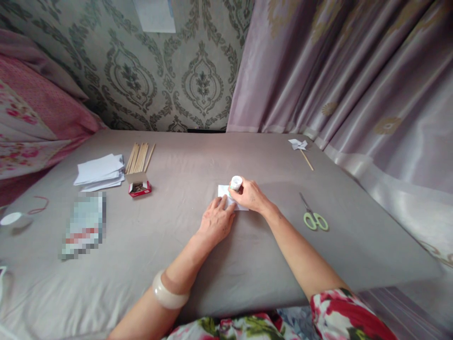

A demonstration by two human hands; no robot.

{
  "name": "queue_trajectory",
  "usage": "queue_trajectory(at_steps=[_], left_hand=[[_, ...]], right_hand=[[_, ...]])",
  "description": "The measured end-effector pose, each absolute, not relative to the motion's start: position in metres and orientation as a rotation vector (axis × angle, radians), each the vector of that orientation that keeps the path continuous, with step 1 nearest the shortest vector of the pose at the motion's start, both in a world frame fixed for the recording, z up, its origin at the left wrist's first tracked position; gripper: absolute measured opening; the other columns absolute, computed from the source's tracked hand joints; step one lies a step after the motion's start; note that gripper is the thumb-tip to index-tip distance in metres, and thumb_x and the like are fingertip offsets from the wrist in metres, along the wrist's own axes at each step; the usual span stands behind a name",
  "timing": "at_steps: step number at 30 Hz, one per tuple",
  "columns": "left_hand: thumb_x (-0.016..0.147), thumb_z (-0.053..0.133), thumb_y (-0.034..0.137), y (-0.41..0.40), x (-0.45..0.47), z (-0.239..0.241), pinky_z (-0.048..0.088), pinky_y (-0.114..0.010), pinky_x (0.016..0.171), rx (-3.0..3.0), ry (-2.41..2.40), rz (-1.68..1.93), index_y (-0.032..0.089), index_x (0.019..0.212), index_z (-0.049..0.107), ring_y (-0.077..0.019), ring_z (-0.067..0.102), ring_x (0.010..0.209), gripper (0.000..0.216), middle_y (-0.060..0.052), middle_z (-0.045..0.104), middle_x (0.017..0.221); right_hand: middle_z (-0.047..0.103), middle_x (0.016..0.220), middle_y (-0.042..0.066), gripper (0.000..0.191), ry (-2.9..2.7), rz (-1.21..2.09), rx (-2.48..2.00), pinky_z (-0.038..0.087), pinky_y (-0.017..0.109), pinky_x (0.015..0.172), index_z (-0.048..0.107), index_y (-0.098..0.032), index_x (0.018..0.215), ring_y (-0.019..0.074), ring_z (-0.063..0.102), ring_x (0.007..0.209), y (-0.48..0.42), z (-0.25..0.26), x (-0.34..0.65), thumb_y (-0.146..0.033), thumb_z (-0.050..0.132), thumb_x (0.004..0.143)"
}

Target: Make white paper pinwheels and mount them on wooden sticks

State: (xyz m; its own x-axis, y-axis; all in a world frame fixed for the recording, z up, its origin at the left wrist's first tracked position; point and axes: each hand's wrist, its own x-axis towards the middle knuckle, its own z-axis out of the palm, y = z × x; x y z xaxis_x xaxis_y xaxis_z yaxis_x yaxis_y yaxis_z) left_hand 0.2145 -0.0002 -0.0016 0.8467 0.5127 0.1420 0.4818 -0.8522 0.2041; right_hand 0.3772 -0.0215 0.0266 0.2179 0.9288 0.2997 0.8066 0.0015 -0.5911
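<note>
My left hand (216, 221) lies flat with fingers stretched on a small white paper sheet (224, 191) in the middle of the grey bed sheet (184, 255). My right hand (249, 194) is closed around a small white round container (236, 182), held upright at the paper's far edge. The paper is partly hidden under both hands.
A stack of white papers (100, 172), a bundle of wooden sticks (139, 157) and a small red box (139, 185) lie at the left. Green-handled scissors (313, 217) lie at the right. A paper pinwheel on a stick (300, 147) rests near the curtain (354, 75).
</note>
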Motion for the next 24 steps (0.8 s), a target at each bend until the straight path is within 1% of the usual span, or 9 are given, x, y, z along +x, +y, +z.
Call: queue_trajectory(at_steps=[4,6,11,14,16,18,21,23,24], left_hand=[[0.092,0.043,0.028,0.000,0.215,0.000,0.039,-0.041,0.103,2.857,0.776,0.288,0.024,0.124,0.053,-0.0261,0.041,0.124,0.034,-0.010,0.045,0.137],[0.092,0.043,0.028,0.000,0.215,0.003,0.039,-0.041,0.103,2.853,0.778,0.279,0.024,0.123,0.054,-0.0256,0.042,0.123,0.034,-0.009,0.046,0.135],[0.091,0.043,0.027,0.000,0.214,0.005,0.043,-0.040,0.098,2.826,0.779,0.282,0.024,0.123,0.056,-0.0257,0.047,0.117,0.034,-0.012,0.049,0.126],[0.089,0.047,0.026,0.002,0.214,0.001,0.043,-0.042,0.098,2.837,0.751,0.360,0.024,0.120,0.059,-0.0265,0.050,0.114,0.033,-0.012,0.053,0.123],[0.087,0.052,0.027,0.004,0.214,0.001,0.041,-0.044,0.100,2.826,0.730,0.497,0.023,0.113,0.062,-0.0269,0.051,0.114,0.028,-0.011,0.058,0.120],[0.087,0.054,0.030,0.007,0.215,0.004,0.041,-0.043,0.098,2.734,0.764,0.741,0.023,0.103,0.066,-0.0256,0.055,0.109,0.022,-0.010,0.064,0.114],[0.088,0.054,0.034,0.012,0.214,0.017,0.045,-0.038,0.090,2.423,0.842,1.167,0.021,0.090,0.068,-0.0209,0.062,0.095,0.019,-0.008,0.070,0.098],[0.086,0.058,0.036,0.013,0.215,0.028,0.045,-0.036,0.089,2.194,0.835,1.324,0.021,0.089,0.068,-0.0195,0.062,0.093,0.018,-0.007,0.070,0.093],[0.084,0.060,0.037,0.013,0.216,0.033,0.045,-0.035,0.089,2.100,0.819,1.341,0.020,0.092,0.068,-0.0196,0.062,0.095,0.020,-0.007,0.070,0.095]], right_hand=[[0.067,0.071,0.004,0.017,-1.604,0.280,-1.826,0.042,0.023,0.059,0.062,-0.016,0.085,0.0138,0.059,0.060,-0.022,0.029,0.381,-0.030,0.059,0.076],[0.066,0.070,0.003,0.018,-1.462,0.336,-1.770,0.043,0.023,0.058,0.062,-0.015,0.081,0.0135,0.058,0.060,-0.021,0.033,0.386,-0.031,0.060,0.074],[0.059,0.064,-0.002,0.023,-0.811,0.586,-1.302,0.037,0.019,0.040,0.062,-0.016,0.082,0.0078,0.051,0.047,-0.026,0.052,0.398,-0.034,0.066,0.069],[0.058,0.062,-0.006,0.026,-0.592,0.735,-1.004,0.038,0.016,0.038,0.062,-0.018,0.086,0.0057,0.052,0.045,-0.036,0.062,0.399,-0.030,0.072,0.065],[0.060,0.063,-0.007,0.028,-0.474,0.825,-0.878,0.044,0.014,0.039,0.062,-0.020,0.089,0.0059,0.056,0.046,-0.042,0.063,0.395,-0.027,0.073,0.065],[0.062,0.064,-0.007,0.027,-0.353,0.895,-0.807,0.050,0.014,0.042,0.061,-0.022,0.091,0.0067,0.060,0.049,-0.047,0.061,0.390,-0.023,0.073,0.067],[0.066,0.065,-0.004,0.015,-0.218,1.003,-0.726,0.055,0.014,0.048,0.059,-0.020,0.086,0.0087,0.065,0.055,-0.050,0.054,0.386,-0.018,0.069,0.074],[0.069,0.068,0.000,0.004,-0.162,1.092,-0.672,0.058,0.016,0.054,0.058,-0.018,0.082,0.0103,0.068,0.061,-0.050,0.052,0.384,-0.017,0.062,0.081],[0.070,0.071,0.002,0.004,-0.142,1.140,-0.645,0.059,0.016,0.057,0.058,-0.017,0.081,0.0109,0.069,0.065,-0.050,0.052,0.382,-0.017,0.058,0.085]])
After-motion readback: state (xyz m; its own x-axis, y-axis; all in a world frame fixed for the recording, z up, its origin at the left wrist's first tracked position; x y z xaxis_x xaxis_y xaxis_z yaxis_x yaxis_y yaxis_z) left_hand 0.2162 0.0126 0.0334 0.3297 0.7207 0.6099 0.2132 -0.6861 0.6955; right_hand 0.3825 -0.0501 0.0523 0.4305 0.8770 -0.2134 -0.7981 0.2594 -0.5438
